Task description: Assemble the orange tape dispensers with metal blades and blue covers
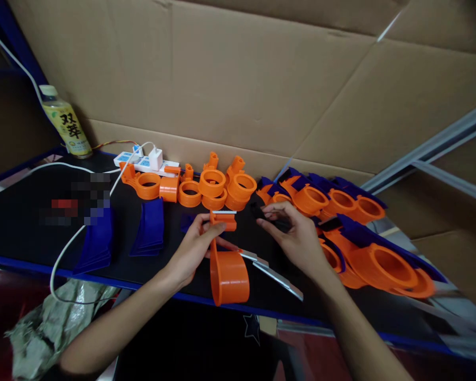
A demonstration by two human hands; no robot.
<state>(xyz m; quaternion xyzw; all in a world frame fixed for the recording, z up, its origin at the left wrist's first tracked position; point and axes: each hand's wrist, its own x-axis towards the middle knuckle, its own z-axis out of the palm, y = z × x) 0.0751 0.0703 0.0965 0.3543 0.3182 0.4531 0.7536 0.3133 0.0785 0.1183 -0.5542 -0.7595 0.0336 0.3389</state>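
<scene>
My left hand (196, 248) is closed around the stem of an orange plastic part (228, 270), a ring-shaped cup with a toothed top, held above the black table (31, 238). My right hand (291, 233) hovers just right of it, fingers curled and pinching a small dark piece (280, 225) that I cannot make out clearly. Two flat metal strips (275, 275) lie on the table under my hands.
Bare orange rings (212, 185) are heaped at the back centre. Orange rings fitted with blue pieces (341, 203) spread to the right. Two stacks of blue pieces (148, 227) lie to the left, beside a white cable (75, 238), a power strip (143, 161) and a bottle (65, 121). Cardboard walls the back.
</scene>
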